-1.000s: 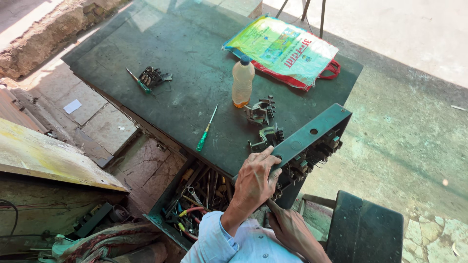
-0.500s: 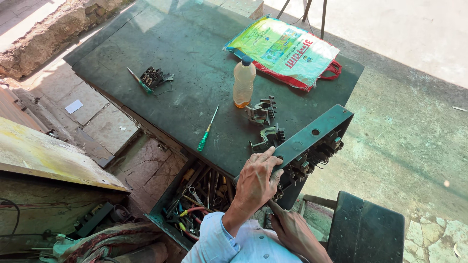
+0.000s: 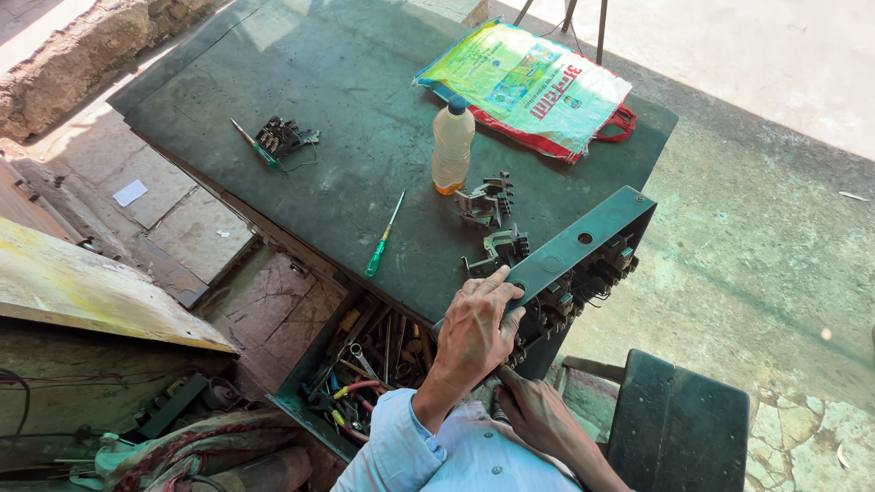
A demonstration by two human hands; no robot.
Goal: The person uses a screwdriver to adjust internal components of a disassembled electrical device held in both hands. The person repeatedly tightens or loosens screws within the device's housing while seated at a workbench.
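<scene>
left hand (image 3: pixel 474 330) on green box (image 3: pixel 583 251) (tilted), right hand (image 3: pixel 533 412) beneath

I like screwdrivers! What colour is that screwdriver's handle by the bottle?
Green, on the screwdriver; clearest in the head view.

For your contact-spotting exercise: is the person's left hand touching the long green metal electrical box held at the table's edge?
Touching. The head view shows the left hand laid over the near end of the green metal electrical box, fingers curled on its top face with no gap visible.
</scene>
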